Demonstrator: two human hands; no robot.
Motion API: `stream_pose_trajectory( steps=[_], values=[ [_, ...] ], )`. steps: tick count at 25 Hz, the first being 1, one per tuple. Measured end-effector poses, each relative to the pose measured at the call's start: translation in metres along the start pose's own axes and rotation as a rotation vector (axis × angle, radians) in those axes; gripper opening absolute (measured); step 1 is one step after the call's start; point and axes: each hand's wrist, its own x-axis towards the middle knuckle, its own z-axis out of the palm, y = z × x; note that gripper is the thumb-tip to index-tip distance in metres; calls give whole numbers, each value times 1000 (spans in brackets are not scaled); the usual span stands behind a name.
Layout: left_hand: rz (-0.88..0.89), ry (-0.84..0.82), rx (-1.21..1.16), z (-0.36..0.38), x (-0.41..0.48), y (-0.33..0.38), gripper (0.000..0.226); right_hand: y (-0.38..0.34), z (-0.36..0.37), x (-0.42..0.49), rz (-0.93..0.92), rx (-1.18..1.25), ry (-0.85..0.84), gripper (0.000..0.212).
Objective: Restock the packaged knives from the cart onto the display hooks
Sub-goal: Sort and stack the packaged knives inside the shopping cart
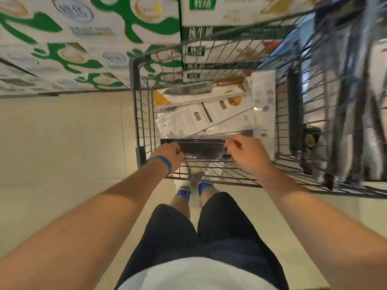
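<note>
both hands in the wire cart (144, 114). left hand (170, 154) and right hand (244, 152) pinch opposite ends of a dark packaged knife (202, 147), held at the near end of the basket above the pile of white knife packs (201, 117). risk: slick packaging slips from the fingertip pinch, or a corner snags the wire rim on the lift. frame blurry.

Left hand (170, 154) and right hand (245, 154) are gripping opposite ends of a dark knife package (202, 148), holding it flat inside the wire cart (134, 101). White knife packages (205, 115) are lying piled just behind it. Green-printed cartons (83, 38) are sitting stacked beyond the cart.
</note>
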Motion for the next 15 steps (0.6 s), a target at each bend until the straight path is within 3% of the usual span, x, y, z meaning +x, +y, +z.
stream_pose_trajectory(
  steps=[4,6,10,13,15],
  values=[
    [19,111,165,19,55,0,53,13,41,72,-28,-287,-46,17],
    [26,94,255,21,70,3,61,9,60,100,-27,-364,-88,38],
    [10,104,417,20,86,-3,43,3,73,150,-222,-572,-120,69],
    [140,-47,552,24,89,-9,44,1,78,185,-347,-863,-269,92],
    [221,-140,593,31,88,-13,48,2,85,198,-334,-964,-284,109]
  ],
)
